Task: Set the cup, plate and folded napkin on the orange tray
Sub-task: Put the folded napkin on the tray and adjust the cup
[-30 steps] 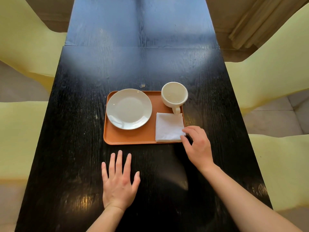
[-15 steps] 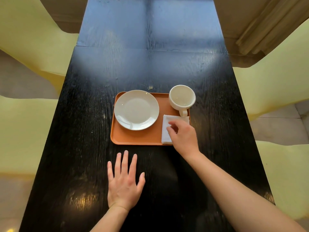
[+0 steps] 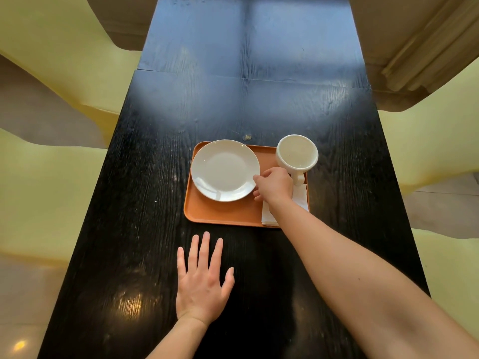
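Note:
The orange tray (image 3: 223, 215) lies on the black table. A white plate (image 3: 224, 169) rests on the tray's left half. A white cup (image 3: 296, 154) stands at the tray's far right corner, its handle pointing toward me. The folded white napkin (image 3: 300, 196) lies at the tray's near right, mostly hidden under my right wrist. My right hand (image 3: 274, 185) sits between plate and cup, thumb and curled fingers pinching the plate's right rim. My left hand (image 3: 202, 278) lies flat on the table in front of the tray, fingers spread, holding nothing.
The long black table (image 3: 145, 229) runs away from me, with a seam across it beyond the tray. Pale yellow seats (image 3: 46, 193) flank it on the left, and more yellow seats (image 3: 438, 141) stand on the right. A curtain (image 3: 427, 47) hangs at the far right.
My right hand left the napkin's near right corner, crossed over the napkin and reached the plate's right rim. The left hand stayed flat on the table.

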`<state>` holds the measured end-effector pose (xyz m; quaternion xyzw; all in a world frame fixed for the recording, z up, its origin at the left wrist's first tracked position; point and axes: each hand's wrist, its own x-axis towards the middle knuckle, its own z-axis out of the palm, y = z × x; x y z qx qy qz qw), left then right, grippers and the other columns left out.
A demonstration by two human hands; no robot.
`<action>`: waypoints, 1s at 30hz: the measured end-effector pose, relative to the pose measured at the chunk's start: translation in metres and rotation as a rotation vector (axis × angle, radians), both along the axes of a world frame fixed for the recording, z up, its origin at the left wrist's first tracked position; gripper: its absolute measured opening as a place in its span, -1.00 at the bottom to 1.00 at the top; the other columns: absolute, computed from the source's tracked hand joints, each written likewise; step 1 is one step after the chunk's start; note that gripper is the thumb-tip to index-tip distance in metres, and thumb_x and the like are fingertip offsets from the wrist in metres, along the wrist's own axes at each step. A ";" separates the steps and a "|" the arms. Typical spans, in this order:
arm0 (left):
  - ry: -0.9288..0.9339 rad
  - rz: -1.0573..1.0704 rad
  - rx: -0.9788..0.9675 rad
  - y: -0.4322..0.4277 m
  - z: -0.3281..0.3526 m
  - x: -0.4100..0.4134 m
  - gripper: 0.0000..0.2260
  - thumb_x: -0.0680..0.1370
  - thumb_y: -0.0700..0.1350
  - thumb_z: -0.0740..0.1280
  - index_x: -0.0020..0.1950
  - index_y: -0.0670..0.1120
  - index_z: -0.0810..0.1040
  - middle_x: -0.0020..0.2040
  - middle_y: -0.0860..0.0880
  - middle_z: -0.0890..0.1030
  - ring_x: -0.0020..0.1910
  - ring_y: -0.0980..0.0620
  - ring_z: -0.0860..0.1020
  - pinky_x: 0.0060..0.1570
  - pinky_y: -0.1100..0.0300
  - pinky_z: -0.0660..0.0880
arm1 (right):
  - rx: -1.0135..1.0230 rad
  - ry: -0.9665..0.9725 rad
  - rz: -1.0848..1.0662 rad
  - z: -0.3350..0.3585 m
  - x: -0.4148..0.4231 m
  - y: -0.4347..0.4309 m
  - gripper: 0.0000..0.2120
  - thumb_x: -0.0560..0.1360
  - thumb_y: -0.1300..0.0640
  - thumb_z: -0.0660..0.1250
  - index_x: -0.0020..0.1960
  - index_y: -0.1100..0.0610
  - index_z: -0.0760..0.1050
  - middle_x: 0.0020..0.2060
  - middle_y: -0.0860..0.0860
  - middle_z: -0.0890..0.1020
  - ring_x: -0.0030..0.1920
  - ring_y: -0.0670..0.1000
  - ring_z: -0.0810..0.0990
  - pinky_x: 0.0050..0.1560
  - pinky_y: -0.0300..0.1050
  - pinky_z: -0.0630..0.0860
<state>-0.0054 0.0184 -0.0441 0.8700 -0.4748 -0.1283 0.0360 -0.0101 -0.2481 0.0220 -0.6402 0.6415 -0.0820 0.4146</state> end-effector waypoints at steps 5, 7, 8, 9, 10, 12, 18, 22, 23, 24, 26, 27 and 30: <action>0.003 0.003 0.006 0.000 0.004 0.000 -0.39 0.55 0.22 0.13 0.55 -0.03 0.30 0.58 -0.19 0.27 0.59 -0.21 0.16 0.49 -0.34 0.13 | -0.028 0.080 0.064 -0.002 0.002 -0.004 -0.72 0.58 0.17 0.44 -0.20 0.03 0.38 -0.33 0.11 0.72 -0.40 0.03 0.74 -0.11 0.05 0.74; 0.002 0.002 0.007 -0.001 0.006 0.000 -0.39 0.54 0.22 0.13 0.54 -0.03 0.31 0.58 -0.19 0.28 0.59 -0.21 0.17 0.49 -0.34 0.13 | -0.043 0.109 0.083 -0.003 0.003 -0.005 -0.70 0.57 0.23 0.41 -0.19 0.00 0.35 -0.32 0.10 0.71 -0.42 0.02 0.73 -0.14 0.03 0.74; 0.001 0.002 0.008 -0.001 0.006 0.000 -0.39 0.54 0.22 0.13 0.54 -0.03 0.32 0.58 -0.19 0.28 0.59 -0.22 0.17 0.49 -0.33 0.13 | -0.045 0.117 0.082 -0.004 0.004 -0.005 -0.71 0.57 0.25 0.40 -0.17 0.00 0.35 -0.32 0.09 0.71 -0.43 0.01 0.73 -0.16 0.02 0.74; 0.000 0.002 0.009 -0.001 0.006 0.000 -0.39 0.54 0.22 0.13 0.54 -0.04 0.33 0.58 -0.19 0.28 0.59 -0.22 0.17 0.49 -0.33 0.13 | -0.042 0.124 0.077 -0.004 0.005 -0.004 -0.73 0.56 0.28 0.39 -0.14 0.01 0.36 -0.32 0.09 0.70 -0.45 0.01 0.72 -0.18 0.00 0.74; -0.001 0.001 0.011 -0.001 0.007 0.000 -0.39 0.54 0.22 0.13 0.54 -0.04 0.33 0.57 -0.19 0.29 0.58 -0.22 0.18 0.49 -0.33 0.13 | -0.037 0.124 0.070 -0.004 0.006 -0.003 -0.74 0.56 0.29 0.38 -0.12 0.01 0.36 -0.33 0.09 0.70 -0.47 0.00 0.72 -0.21 -0.03 0.73; 0.001 0.002 0.009 -0.002 0.007 0.000 -0.39 0.54 0.21 0.13 0.53 -0.04 0.34 0.57 -0.19 0.29 0.58 -0.22 0.19 0.49 -0.34 0.14 | -0.028 0.115 0.046 -0.005 0.009 0.002 -0.77 0.55 0.30 0.37 -0.10 0.03 0.39 -0.36 0.07 0.70 -0.53 -0.05 0.69 -0.32 -0.13 0.68; -0.002 -0.004 -0.002 -0.001 0.007 0.000 -0.39 0.55 0.21 0.13 0.53 -0.04 0.34 0.57 -0.20 0.29 0.58 -0.22 0.19 0.49 -0.33 0.13 | 0.037 0.032 -0.093 -0.009 0.013 0.013 -0.83 0.56 0.30 0.35 -0.04 0.05 0.44 -0.23 0.08 0.70 -0.57 -0.11 0.66 -0.48 -0.23 0.57; -0.001 0.000 0.003 -0.001 0.008 0.000 -0.39 0.55 0.21 0.13 0.54 -0.04 0.34 0.58 -0.20 0.28 0.58 -0.22 0.18 0.49 -0.34 0.14 | 0.072 -0.027 -0.182 -0.010 0.013 0.019 -0.75 0.54 0.33 0.30 -0.16 0.00 0.40 -0.20 0.09 0.71 -0.54 -0.06 0.68 -0.38 -0.16 0.66; 0.002 0.003 0.006 -0.001 0.009 0.000 -0.39 0.55 0.21 0.13 0.53 -0.04 0.34 0.58 -0.20 0.29 0.58 -0.22 0.18 0.48 -0.34 0.14 | 0.080 -0.043 -0.202 -0.011 0.013 0.021 -0.76 0.53 0.34 0.28 -0.16 0.02 0.42 -0.22 0.09 0.71 -0.55 -0.05 0.68 -0.36 -0.14 0.67; 0.005 0.004 0.006 -0.002 0.009 0.000 -0.39 0.55 0.21 0.13 0.53 -0.04 0.34 0.58 -0.20 0.29 0.58 -0.22 0.19 0.48 -0.34 0.15 | 0.086 -0.058 -0.223 -0.012 0.014 0.022 -0.79 0.52 0.35 0.26 -0.13 0.04 0.45 -0.25 0.08 0.71 -0.55 -0.03 0.68 -0.34 -0.12 0.68; 0.012 0.007 0.000 -0.002 0.009 0.000 -0.40 0.55 0.21 0.13 0.53 -0.04 0.34 0.58 -0.20 0.28 0.58 -0.22 0.18 0.48 -0.34 0.14 | 0.100 -0.075 -0.260 -0.014 0.014 0.025 -0.82 0.50 0.35 0.24 -0.04 0.10 0.50 -0.31 0.08 0.71 -0.56 -0.01 0.68 -0.26 -0.07 0.71; 0.014 0.008 -0.002 -0.002 0.009 0.000 -0.40 0.55 0.21 0.13 0.53 -0.04 0.34 0.58 -0.20 0.28 0.58 -0.22 0.17 0.48 -0.34 0.14 | 0.111 -0.082 -0.272 -0.014 0.014 0.026 -0.81 0.50 0.35 0.24 -0.02 0.11 0.50 -0.33 0.07 0.72 -0.55 -0.01 0.69 -0.22 -0.04 0.72; 0.015 0.005 -0.001 -0.001 0.008 0.000 -0.40 0.55 0.21 0.14 0.54 -0.03 0.33 0.58 -0.19 0.27 0.59 -0.21 0.16 0.49 -0.34 0.13 | 0.124 -0.093 -0.288 -0.017 0.014 0.029 -0.81 0.51 0.35 0.26 0.01 0.10 0.50 -0.34 0.07 0.72 -0.54 -0.01 0.69 -0.17 -0.01 0.73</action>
